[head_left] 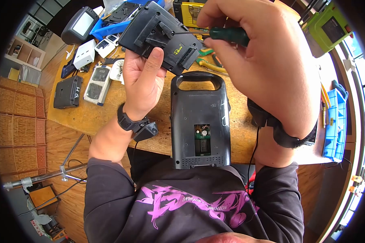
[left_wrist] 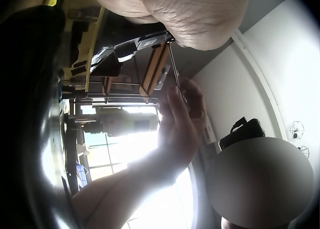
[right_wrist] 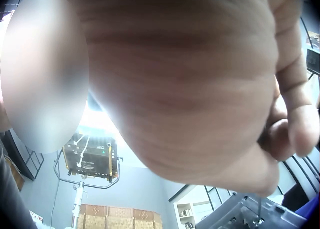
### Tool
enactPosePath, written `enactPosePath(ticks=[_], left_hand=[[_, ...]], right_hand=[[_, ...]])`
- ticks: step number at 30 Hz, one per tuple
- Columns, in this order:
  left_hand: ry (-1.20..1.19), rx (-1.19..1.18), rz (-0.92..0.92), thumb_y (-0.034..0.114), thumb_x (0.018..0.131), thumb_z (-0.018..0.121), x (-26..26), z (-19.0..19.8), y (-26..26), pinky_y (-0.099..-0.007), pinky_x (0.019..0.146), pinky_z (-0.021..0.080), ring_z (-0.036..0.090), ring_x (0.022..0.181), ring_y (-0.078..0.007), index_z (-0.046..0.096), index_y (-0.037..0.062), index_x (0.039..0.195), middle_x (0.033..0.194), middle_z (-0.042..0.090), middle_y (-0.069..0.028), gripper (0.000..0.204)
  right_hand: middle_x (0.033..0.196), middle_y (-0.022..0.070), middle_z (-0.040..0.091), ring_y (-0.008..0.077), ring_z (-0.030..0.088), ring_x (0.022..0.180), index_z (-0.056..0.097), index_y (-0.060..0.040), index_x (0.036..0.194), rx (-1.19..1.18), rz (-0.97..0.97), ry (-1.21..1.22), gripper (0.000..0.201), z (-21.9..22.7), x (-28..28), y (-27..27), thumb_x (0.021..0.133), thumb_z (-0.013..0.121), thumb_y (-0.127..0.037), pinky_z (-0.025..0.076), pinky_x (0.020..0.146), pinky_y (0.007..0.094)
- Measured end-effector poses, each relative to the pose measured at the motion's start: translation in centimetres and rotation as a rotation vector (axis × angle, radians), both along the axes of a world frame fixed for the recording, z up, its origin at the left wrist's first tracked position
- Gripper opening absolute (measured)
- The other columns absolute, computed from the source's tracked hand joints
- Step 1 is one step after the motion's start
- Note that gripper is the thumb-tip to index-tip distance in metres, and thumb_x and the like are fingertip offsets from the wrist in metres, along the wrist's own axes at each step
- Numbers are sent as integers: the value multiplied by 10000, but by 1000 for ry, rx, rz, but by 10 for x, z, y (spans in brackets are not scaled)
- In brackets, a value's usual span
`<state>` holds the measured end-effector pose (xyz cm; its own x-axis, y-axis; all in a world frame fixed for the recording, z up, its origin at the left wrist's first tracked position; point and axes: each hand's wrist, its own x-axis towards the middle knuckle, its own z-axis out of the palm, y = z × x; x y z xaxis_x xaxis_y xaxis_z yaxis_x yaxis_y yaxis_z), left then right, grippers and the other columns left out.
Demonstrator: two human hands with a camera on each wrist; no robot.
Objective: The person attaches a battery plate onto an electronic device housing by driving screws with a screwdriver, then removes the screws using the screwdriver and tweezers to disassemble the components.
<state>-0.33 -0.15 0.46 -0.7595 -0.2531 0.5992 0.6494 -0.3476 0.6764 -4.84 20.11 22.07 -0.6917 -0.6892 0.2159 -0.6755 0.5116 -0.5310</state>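
Observation:
My left hand (head_left: 144, 79) grips a black plate-like part (head_left: 166, 38) with yellow lettering, its thumb on the lower edge, raised above the table. My right hand (head_left: 247, 44) holds a screwdriver by its green handle (head_left: 231, 35); the thin shaft reaches left across the part's face. In the left wrist view the shaft (left_wrist: 174, 64) runs from the right hand (left_wrist: 182, 114) to the part. The right wrist view shows the palm (right_wrist: 190, 89) large, with the part (right_wrist: 250, 216) below. A black housing (head_left: 200, 109) with a handle lies at the table's front, circuitry visible through its rectangular opening.
On the wooden table (head_left: 158, 117) at the left stand a black box (head_left: 67, 92), a grey device (head_left: 97, 85) and white boxes. Behind are a blue bin (head_left: 105, 30) and a monitor (head_left: 80, 25). Pliers (head_left: 211, 66) lie beyond the housing; a blue tray (head_left: 335, 125) is at the right.

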Motion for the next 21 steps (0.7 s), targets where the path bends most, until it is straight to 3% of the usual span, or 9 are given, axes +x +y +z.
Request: enactPosePath(ticks=[6,8,12,14,18,20,21], left_hand=[[-5,-3,0,81,1144,572,-2,-1,-3,-486,1200,493,609,1401,-259,478,26,1540,1521,609,-138,411],[-2,-6,-4,83,1145,570,-1,-1,-4,-490,1202,491,606,1404,-255,486,31,1535,1522,610,-137,403],[-2,-20,-8,78,1147,563,0,0,-3,-494,1202,492,609,1400,-254,478,38,1543,1525,607,-136,407],[-18,21,23,51,1132,587,0,2,2,-456,1130,572,661,1331,-226,491,44,1513,1462,645,-134,394],[-19,33,14,52,1131,588,0,1,2,-462,1132,570,654,1339,-226,483,42,1519,1468,640,-135,402],[-20,44,4,50,1131,588,-1,1,2,-467,1139,566,646,1351,-229,476,42,1524,1469,637,-135,408],[-21,44,5,50,1131,588,-1,1,1,-467,1139,566,646,1351,-229,476,42,1524,1469,637,-135,408]], right_hand=[[759,202,723,362,754,734,693,42,988,241,-147,-200,210,3,5,-8,938,791,-138,580,703,412],[824,201,737,359,763,798,695,33,979,-148,3,136,168,-32,5,8,908,798,-80,588,720,406],[895,198,751,360,768,859,700,24,965,-254,143,206,156,-36,-5,16,860,809,-13,597,739,401],[940,194,758,367,763,861,700,23,961,-300,183,172,191,-36,-4,17,813,819,39,597,739,397],[883,201,747,367,756,822,700,28,959,-324,176,319,162,-35,-8,11,855,814,-21,591,730,404],[826,207,734,367,747,782,700,34,955,218,7,-35,163,-3,-8,6,901,797,-85,585,719,407],[826,207,734,367,747,782,700,34,955,218,7,-36,163,3,-3,0,901,797,-85,585,719,407]])
